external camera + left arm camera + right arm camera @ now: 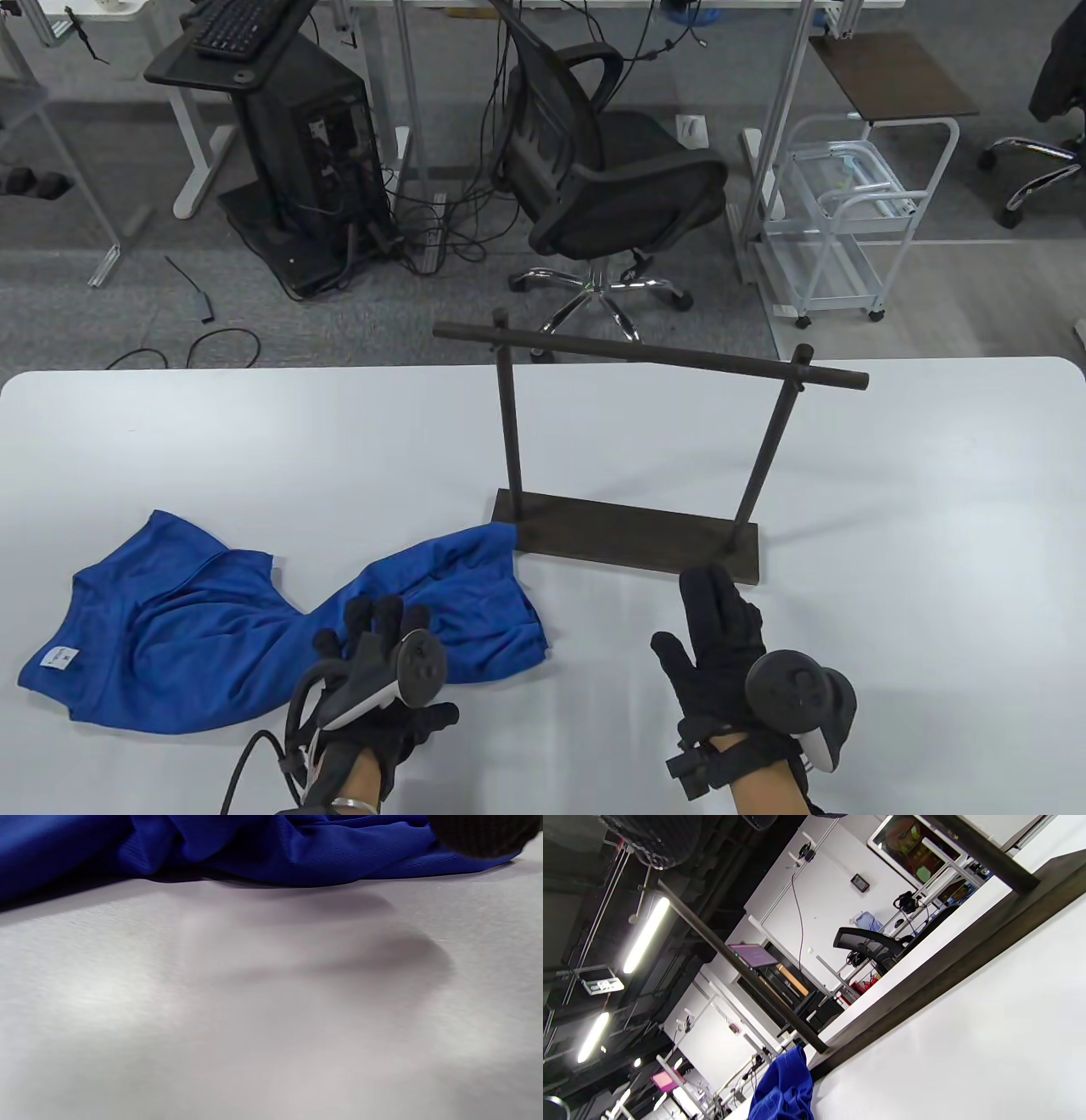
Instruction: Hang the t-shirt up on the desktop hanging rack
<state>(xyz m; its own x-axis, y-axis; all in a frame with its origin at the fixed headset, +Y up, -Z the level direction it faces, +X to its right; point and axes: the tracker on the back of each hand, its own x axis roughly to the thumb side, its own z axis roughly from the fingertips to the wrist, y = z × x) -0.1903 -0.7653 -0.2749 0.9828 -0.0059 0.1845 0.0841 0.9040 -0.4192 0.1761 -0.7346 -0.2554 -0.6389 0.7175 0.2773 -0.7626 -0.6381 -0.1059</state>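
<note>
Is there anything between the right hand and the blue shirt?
No, just bare white table between the right hand and the blue shirt, seen in the table view.

The t-shirt (212, 645) is bright blue all over, with a small white tag (58, 658) near one edge. In the left wrist view the same t-shirt (271, 849) looks deep blue with dark shadows in its folds. The rack (628, 441) is dark brown, almost black, on its base, poles and top bar. The counter (891, 475) is plain white. Both hands, left (373, 654) and right (730, 645), wear black gloves. Each tracker (797, 688) is black with a bit of white. The chair (611, 170) behind is black with shiny silver legs. The floor (85, 314) is grey. The cart (848, 212) is white.
</note>
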